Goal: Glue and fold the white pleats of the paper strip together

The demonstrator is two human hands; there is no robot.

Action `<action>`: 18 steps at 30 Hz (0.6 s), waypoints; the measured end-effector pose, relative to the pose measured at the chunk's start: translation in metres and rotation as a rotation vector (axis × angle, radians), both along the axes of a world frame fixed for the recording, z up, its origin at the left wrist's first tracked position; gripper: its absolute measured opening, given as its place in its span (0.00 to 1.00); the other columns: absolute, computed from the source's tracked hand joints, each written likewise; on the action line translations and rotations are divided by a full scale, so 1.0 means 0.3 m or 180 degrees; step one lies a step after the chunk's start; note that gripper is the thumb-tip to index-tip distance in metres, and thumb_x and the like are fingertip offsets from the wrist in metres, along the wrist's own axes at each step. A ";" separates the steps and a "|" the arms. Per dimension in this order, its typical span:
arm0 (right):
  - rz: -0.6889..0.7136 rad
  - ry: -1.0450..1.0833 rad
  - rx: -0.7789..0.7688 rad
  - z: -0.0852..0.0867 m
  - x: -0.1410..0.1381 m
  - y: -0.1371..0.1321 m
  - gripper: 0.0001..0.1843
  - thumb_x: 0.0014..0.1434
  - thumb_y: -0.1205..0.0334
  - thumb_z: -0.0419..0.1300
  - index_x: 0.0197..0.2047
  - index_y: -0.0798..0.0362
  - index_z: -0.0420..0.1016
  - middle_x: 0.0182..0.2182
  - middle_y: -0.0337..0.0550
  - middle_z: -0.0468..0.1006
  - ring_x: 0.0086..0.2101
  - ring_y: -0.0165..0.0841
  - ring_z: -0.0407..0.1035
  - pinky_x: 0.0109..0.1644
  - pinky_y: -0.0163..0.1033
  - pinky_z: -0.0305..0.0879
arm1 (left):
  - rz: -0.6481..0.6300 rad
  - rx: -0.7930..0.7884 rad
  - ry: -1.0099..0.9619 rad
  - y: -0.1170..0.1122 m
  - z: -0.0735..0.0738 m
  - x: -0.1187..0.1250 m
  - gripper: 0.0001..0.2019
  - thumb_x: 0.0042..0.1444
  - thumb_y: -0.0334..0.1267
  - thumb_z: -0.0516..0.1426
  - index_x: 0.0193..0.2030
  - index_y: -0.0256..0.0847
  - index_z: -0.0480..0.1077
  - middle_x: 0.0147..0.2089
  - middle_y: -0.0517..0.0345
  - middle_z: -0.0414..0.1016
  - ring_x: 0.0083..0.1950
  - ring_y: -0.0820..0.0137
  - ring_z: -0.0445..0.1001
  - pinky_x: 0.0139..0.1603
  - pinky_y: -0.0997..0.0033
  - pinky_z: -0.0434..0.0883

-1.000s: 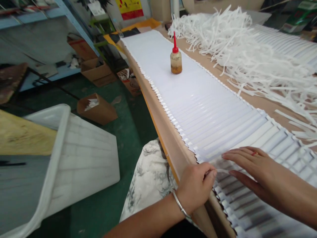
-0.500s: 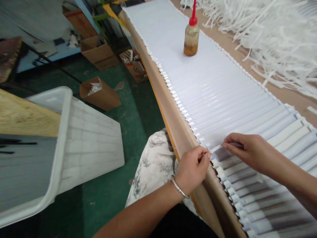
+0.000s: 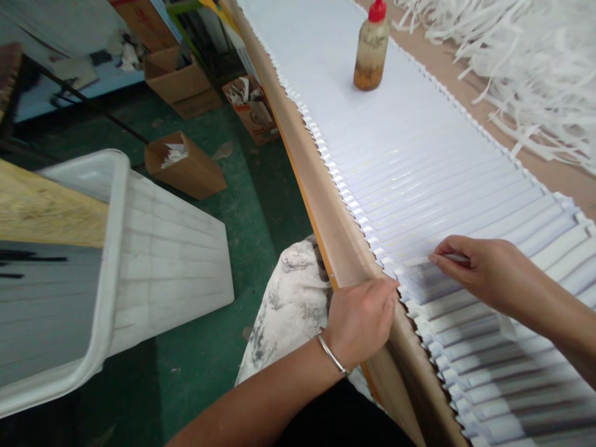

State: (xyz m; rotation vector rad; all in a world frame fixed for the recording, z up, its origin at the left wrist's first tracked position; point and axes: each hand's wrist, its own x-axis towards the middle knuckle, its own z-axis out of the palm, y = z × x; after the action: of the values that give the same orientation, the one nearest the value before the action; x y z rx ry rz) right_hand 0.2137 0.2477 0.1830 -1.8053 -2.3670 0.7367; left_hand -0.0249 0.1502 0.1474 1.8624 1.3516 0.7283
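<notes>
A long run of overlapping white paper sheets (image 3: 316, 68) lies along the table, its near part fanned into stepped edges. My right hand (image 3: 488, 267) pinches a thin white strip (image 3: 416, 261) just above the sheets, and the strip's free end points left. My left hand (image 3: 363, 320), with a silvery bangle at the wrist, is closed at the sheets' jagged left edge. Its knuckles face up, so whatever its fingers hold is hidden. Farther up the sheets stands a squeeze bottle (image 3: 371, 56) with a red cap and amber liquid at the bottom.
A heap of white strips (image 3: 535, 68) covers the table's far right. To the left, a large white plastic bin (image 3: 172, 254) stands on the green floor. Beyond it are cardboard boxes (image 3: 186, 167), some with paper scraps. The table's orange edge (image 3: 305, 198) runs beside my lap.
My left hand has turned knuckles-up, and the strip no longer reaches it. My right hand has shifted slightly right and up with the strip. The whole view has shifted a little.
</notes>
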 end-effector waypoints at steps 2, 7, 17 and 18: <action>-0.0016 -0.0012 0.0016 0.000 -0.003 0.002 0.15 0.61 0.46 0.58 0.33 0.47 0.78 0.23 0.40 0.80 0.24 0.36 0.74 0.30 0.39 0.61 | -0.0233 0.0217 0.0481 0.014 0.003 0.002 0.18 0.76 0.37 0.46 0.63 0.40 0.72 0.51 0.52 0.84 0.47 0.62 0.84 0.48 0.60 0.79; 0.0019 -0.0198 0.0106 -0.002 -0.013 0.000 0.15 0.61 0.47 0.57 0.33 0.47 0.79 0.24 0.40 0.80 0.23 0.36 0.72 0.29 0.39 0.60 | -0.0593 0.0415 0.1559 0.061 0.022 0.023 0.22 0.74 0.34 0.50 0.72 0.44 0.64 0.41 0.57 0.81 0.38 0.61 0.82 0.35 0.62 0.76; -0.0092 -0.0287 0.0005 0.036 0.169 0.069 0.22 0.63 0.37 0.58 0.35 0.45 0.81 0.23 0.42 0.79 0.24 0.37 0.72 0.31 0.41 0.61 | -0.0681 0.0390 0.1980 0.077 0.035 0.048 0.23 0.70 0.33 0.56 0.70 0.42 0.64 0.37 0.57 0.80 0.37 0.59 0.82 0.31 0.62 0.74; -0.0167 -0.0364 -0.0023 0.044 0.223 0.091 0.23 0.63 0.35 0.59 0.35 0.45 0.81 0.24 0.42 0.80 0.25 0.37 0.73 0.31 0.42 0.61 | -0.0676 0.0406 0.1999 0.076 0.033 0.048 0.23 0.69 0.33 0.56 0.70 0.42 0.64 0.37 0.58 0.80 0.36 0.59 0.82 0.30 0.62 0.74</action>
State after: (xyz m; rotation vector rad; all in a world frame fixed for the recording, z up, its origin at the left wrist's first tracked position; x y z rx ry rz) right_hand 0.2806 0.2750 0.1961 -1.9544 -2.3778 0.6539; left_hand -0.0105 0.1731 0.1574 2.4129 1.4597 0.1133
